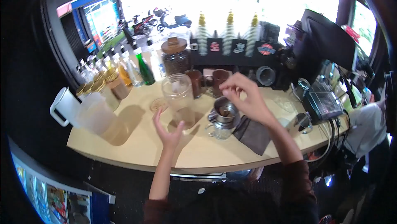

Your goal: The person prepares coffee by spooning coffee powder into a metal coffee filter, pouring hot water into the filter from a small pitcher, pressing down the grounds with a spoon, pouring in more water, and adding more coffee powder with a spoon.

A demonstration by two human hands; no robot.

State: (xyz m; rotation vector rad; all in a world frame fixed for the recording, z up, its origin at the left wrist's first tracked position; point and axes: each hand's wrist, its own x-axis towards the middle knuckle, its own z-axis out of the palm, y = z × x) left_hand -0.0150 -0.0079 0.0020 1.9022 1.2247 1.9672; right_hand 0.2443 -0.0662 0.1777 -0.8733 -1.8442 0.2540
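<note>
A metal drip coffee filter (pixel 223 111) with dark grounds inside sits on a clear glass cup (pixel 222 132). Just above its rim is my right hand (pixel 247 98), fingers curled together; whatever they may pinch cannot be made out. My left hand (pixel 168 134) has its thumb and fingers spread, close in front of a tall clear jar (pixel 178 89) that holds a little brown content at the bottom. Contact between that hand and the jar is unclear. A round wooden-looking lid (pixel 159 104) lies beside the jar. Right of the filter rests a folded dark cloth (pixel 253 136).
Two brown mugs (pixel 193 84) and a large jar of dark beans (pixel 175 56) stand behind. Bottles (pixel 144 67) and a frosted pitcher (pixel 68 106) line the left. Cup stacks (pixel 227 37) rise at the back; a black machine (pixel 324 99) stands right.
</note>
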